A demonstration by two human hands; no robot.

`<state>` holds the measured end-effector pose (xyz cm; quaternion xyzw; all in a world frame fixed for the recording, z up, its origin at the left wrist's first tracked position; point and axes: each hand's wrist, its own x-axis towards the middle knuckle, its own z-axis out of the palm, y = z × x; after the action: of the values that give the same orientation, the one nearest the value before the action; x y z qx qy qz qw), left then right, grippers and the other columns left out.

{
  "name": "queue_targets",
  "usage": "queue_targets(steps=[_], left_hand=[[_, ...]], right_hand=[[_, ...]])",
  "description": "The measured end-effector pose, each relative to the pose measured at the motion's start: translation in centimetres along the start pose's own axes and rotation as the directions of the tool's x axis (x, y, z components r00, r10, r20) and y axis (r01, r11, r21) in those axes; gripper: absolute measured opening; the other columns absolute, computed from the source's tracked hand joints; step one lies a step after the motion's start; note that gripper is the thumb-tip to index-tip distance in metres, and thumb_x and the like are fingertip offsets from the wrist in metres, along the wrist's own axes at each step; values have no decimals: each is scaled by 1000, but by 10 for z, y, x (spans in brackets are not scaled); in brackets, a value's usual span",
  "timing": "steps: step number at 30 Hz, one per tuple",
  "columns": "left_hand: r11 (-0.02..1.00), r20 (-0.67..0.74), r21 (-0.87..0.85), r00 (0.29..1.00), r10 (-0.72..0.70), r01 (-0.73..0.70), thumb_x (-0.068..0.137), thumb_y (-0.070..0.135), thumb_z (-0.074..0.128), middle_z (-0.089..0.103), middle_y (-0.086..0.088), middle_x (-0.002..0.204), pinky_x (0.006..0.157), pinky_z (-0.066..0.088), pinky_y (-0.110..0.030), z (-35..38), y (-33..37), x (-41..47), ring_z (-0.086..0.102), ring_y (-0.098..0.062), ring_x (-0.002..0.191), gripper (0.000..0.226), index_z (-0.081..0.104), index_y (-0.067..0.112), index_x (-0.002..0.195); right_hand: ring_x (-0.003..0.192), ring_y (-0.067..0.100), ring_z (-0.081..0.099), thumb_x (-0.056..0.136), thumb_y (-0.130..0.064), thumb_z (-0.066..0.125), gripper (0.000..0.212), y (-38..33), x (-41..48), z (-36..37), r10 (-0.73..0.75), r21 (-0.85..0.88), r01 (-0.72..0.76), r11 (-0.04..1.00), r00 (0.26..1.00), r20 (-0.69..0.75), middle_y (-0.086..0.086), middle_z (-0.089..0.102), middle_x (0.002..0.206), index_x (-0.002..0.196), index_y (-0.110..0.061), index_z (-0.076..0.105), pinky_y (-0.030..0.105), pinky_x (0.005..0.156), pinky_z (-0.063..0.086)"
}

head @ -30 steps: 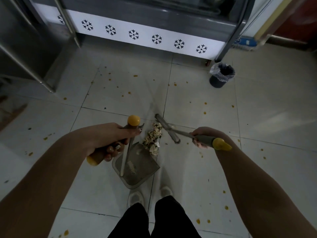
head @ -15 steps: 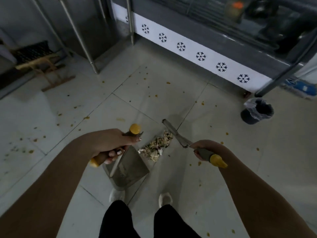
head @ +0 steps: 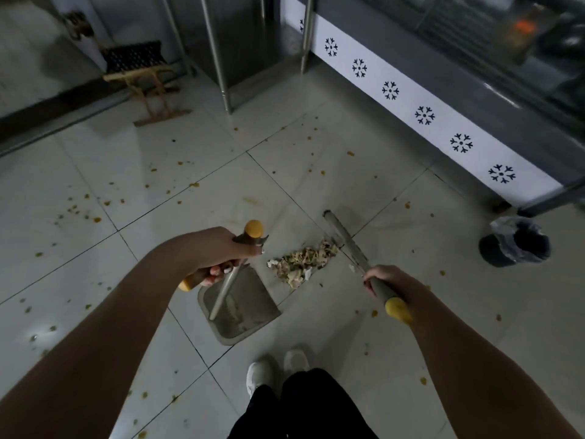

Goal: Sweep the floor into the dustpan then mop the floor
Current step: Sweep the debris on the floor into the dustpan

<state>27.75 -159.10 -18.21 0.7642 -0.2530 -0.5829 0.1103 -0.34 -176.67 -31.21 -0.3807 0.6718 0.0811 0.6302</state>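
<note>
two hands, both busy. l hand (head: pixel 218 251) is curled round the crossbar grip of the dustpan (head: pixel 256 299), a grip w/ yellow caps at each end; its metal pole slants down into the grey pan, which sits flat on the floor tiles (head: pixel 158 172) just ahead of the person's white shoes (head: pixel 278 369). a few scraps lie inside the pan near the pole's foot. r hand (head: pixel 383 278) grips the broom (head: pixel 343 236) low on its grey handle, yellow end cap sticking out behind the wrist; the thin bar head rests on the tiles, angled away from the person. debris pile (head: pixel 304 259), pale shreds and bits, lies btwn the pan's open mouth and the broom head, right up against the head and just short of the pan. orange specks dot the tiles all round. dark bin (head: pixel 514 242) w/ a plastic liner stands to the r, well apart. snowflake-strip cabinet (head: pixel 424 115) runs along the far r; wooden folding stool (head: pixel 142 77) at far l by steel legs.
</note>
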Motion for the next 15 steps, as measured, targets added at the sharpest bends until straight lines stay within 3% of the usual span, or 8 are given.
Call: queue_targets(steps=[3,8,15], left_hand=[[1000,-13,2,1000,-16,16,79,48,66,39,1,40,36,33,-17,1,2,5,34,-12,31,48,46,11,57],[998,-66,-9,996,-57,56,78,50,67,40,2,38,35,33,-16,0,19,20,34,-12,29,49,47,12,54],[996,-96,-31,992,-87,85,75,54,67,41,2,38,36,34,-16,0,57,48,34,-11,30,51,48,17,45]], right_hand=[[56,20,47,94,4,47,14,-6,9,-4,11,-22,-11,1000,1000,-20,12,50,68,80,4,50,15,32,39],[58,21,46,91,5,46,24,-21,34,-9,-6,-83,5,997,1000,-9,12,50,68,67,3,50,28,55,38],[53,22,43,93,4,41,26,-45,78,-33,56,-53,-53,997,996,63,11,44,64,68,-2,44,27,44,37]])
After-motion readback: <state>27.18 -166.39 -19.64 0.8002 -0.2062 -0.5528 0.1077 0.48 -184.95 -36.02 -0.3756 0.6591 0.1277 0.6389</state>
